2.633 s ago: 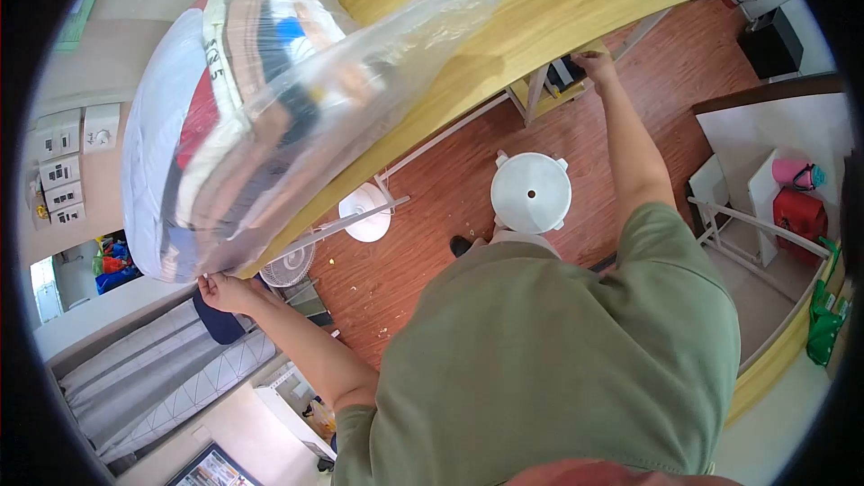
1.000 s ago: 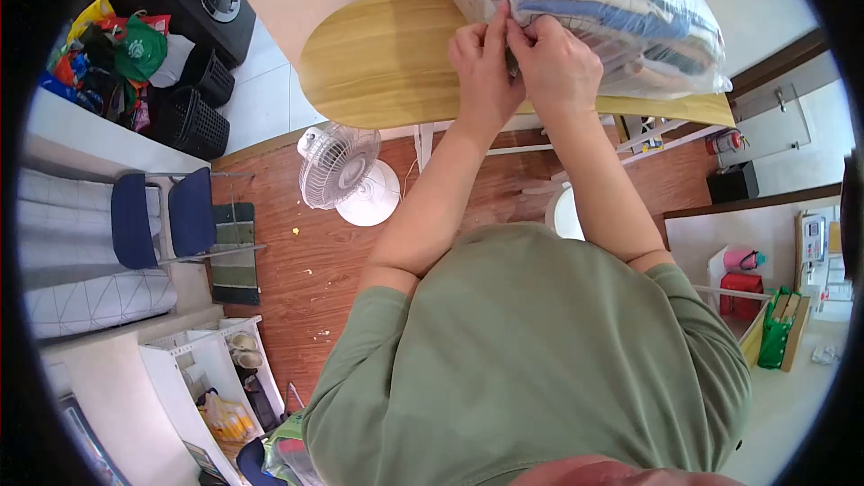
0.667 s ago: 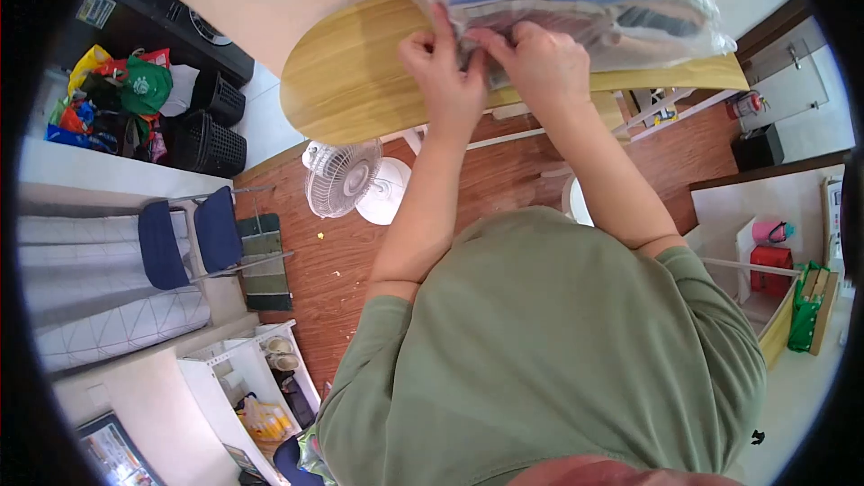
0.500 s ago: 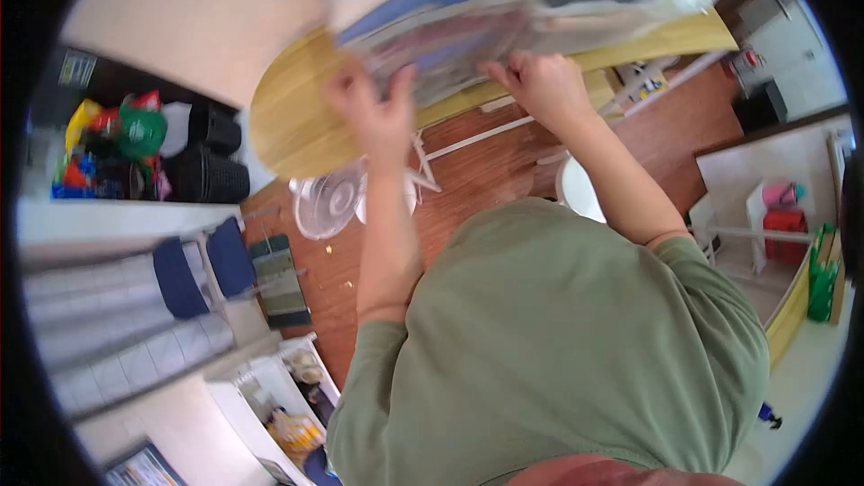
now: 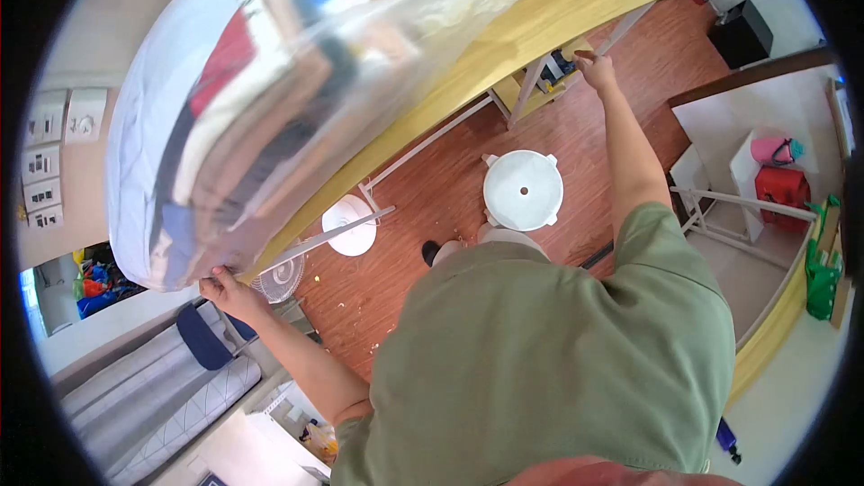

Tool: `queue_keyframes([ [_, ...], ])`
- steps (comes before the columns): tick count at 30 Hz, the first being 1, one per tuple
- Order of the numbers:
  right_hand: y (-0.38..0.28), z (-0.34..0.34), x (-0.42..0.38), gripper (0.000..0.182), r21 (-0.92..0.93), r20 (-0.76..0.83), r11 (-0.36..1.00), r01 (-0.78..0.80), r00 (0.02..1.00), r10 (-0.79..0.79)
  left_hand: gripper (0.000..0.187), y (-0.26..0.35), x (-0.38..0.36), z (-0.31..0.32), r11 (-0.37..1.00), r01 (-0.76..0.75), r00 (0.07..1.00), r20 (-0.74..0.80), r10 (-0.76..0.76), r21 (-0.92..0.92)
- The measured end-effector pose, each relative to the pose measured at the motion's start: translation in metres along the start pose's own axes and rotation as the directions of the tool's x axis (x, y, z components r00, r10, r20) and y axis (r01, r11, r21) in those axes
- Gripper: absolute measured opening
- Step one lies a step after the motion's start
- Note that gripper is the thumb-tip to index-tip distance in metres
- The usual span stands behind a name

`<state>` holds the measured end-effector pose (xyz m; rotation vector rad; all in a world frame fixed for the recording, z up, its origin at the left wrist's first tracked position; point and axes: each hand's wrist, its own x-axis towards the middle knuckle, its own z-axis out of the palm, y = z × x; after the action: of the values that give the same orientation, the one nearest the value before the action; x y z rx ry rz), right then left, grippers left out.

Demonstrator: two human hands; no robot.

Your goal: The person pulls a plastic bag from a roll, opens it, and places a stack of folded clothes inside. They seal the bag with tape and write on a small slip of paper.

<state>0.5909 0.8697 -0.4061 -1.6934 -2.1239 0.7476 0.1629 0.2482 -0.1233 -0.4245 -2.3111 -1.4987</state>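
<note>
A large clear plastic bag (image 5: 261,126) packed with folded clothes fills the upper left, tilted over the long wooden table (image 5: 513,36). At its lower corner, my left hand (image 5: 232,294) is closed on the plastic. The bag's loose, see-through end stretches right across the tabletop. My right hand (image 5: 597,72) is away from the bag, reaching out past the table's front edge. Its fingers are loosely bent and apart, with nothing visible in them. Beside it, under the tabletop, is a small wooden shelf (image 5: 531,94) with dark items inside.
A white round stool (image 5: 523,190) stands on the red-brown floor by my legs. A fan (image 5: 281,279) and a white round base (image 5: 349,225) are near the table's left end. At right are a metal frame (image 5: 747,207), a red bag (image 5: 781,195) and a black box (image 5: 741,34).
The bag has swung left and tilted. My right hand has let go of it and moved off to the right. My left hand has moved left and down with the bag.
</note>
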Motion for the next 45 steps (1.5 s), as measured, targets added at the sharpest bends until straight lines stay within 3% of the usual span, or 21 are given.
queue_keyframes([
  [2,-0.010,0.000,0.024,0.038,-0.013,0.168,0.995,-0.098,0.981,0.099,0.028,-0.003,0.006,-0.007,0.999,0.022,0.997,0.072,-0.019,-0.044],
  [3,-0.015,0.001,0.027,0.036,0.180,0.251,0.974,-0.137,0.964,0.089,0.031,-0.008,0.009,-0.012,0.998,0.015,0.995,0.098,-0.010,-0.058],
  [6,0.010,0.040,0.046,0.034,0.503,0.209,0.862,-0.067,0.977,-0.046,0.039,-0.004,0.008,-0.013,0.993,0.045,0.992,0.119,-0.032,-0.107],
  [7,0.010,0.039,0.044,0.034,0.565,0.272,0.814,-0.133,0.962,-0.031,0.041,-0.001,0.007,-0.013,0.987,0.077,0.990,0.124,-0.059,-0.143],
  [10,0.012,0.032,0.035,0.026,0.534,0.329,0.802,-0.267,0.940,0.094,0.039,0.007,0.006,-0.013,0.985,0.124,0.988,0.111,-0.111,-0.120],
  [12,0.002,0.009,0.011,0.021,0.664,0.216,0.737,-0.127,0.976,-0.027,0.026,0.008,0.005,-0.011,0.985,0.125,0.989,0.097,-0.114,-0.119],
  [13,-0.005,-0.001,-0.002,0.021,0.718,0.151,0.694,-0.050,0.985,-0.085,0.031,0.008,0.006,-0.011,0.988,0.121,0.989,0.098,-0.112,-0.092],
  [16,0.001,-0.009,-0.023,0.021,0.367,0.447,0.809,-0.459,0.850,0.279,0.042,0.002,0.009,-0.015,0.993,0.109,0.987,0.120,-0.104,-0.040],
  [17,0.012,0.002,-0.027,0.027,0.350,0.442,0.829,-0.436,0.857,0.264,0.041,0.001,0.010,-0.016,0.994,0.099,0.987,0.131,-0.093,-0.044],
  [19,0.036,0.037,-0.024,0.026,0.090,0.052,0.989,-0.116,0.992,0.112,0.036,-0.003,0.009,-0.016,0.994,0.086,0.989,0.125,-0.076,-0.071],
  [20,0.021,0.030,-0.032,0.026,-0.090,-0.119,0.996,0.018,0.993,-0.028,0.031,-0.004,0.009,-0.013,0.993,0.082,0.991,0.111,-0.072,-0.089],
  [21,0.014,0.012,-0.041,0.021,-0.357,-0.035,0.934,0.022,0.999,-0.037,0.027,-0.004,0.011,-0.014,0.992,0.077,0.993,0.099,-0.067,-0.104],
  [22,0.002,-0.004,-0.051,0.019,-0.420,-0.041,0.892,0.167,0.978,-0.202,0.027,0.000,0.008,-0.009,0.985,0.088,0.994,0.082,-0.076,-0.147],
  [25,-0.038,-0.057,-0.069,0.019,-0.559,-0.015,0.649,0.517,0.776,-0.631,0.035,-0.007,0.003,0.001,0.932,0.143,0.989,0.018,-0.145,-0.334],
  [27,-0.069,-0.094,-0.095,0.022,-0.566,0.047,0.462,0.683,0.585,-0.809,0.035,0.008,-0.006,0.013,0.891,0.023,0.994,-0.088,-0.070,-0.453],
  [31,-0.162,-0.153,-0.161,0.026,-0.560,0.115,0.186,0.807,0.298,-0.947,0.033,0.010,-0.021,0.022,0.882,-0.113,0.977,-0.213,0.015,-0.458],
  [33,-0.229,-0.160,-0.201,0.026,-0.521,0.094,0.049,0.852,0.114,-0.989,0.026,-0.003,-0.016,0.020,0.881,0.011,0.975,-0.190,-0.115,-0.473],
  [37,-0.357,-0.119,-0.296,0.022,-0.220,-0.071,-0.038,0.975,-0.054,-0.996,0.019,-0.023,-0.007,0.035,0.728,-0.104,0.978,-0.203,-0.050,-0.678],
  [39,-0.418,-0.084,-0.357,0.021,0.036,-0.202,-0.047,0.998,-0.039,-0.979,0.018,-0.008,-0.010,0.032,0.744,-0.143,0.979,-0.204,0.009,-0.653],
  [42,-0.492,-0.029,-0.425,0.013,0.369,-0.244,0.089,0.925,0.189,-0.951,0.016,-0.013,-0.008,0.035,0.800,-0.196,0.972,-0.217,0.084,-0.567],
  [45,-0.558,0.008,-0.463,0.016,0.542,-0.227,0.252,0.802,0.428,-0.875,0.027,-0.022,-0.007,0.036,0.642,-0.193,0.981,-0.155,0.116,-0.742],
])
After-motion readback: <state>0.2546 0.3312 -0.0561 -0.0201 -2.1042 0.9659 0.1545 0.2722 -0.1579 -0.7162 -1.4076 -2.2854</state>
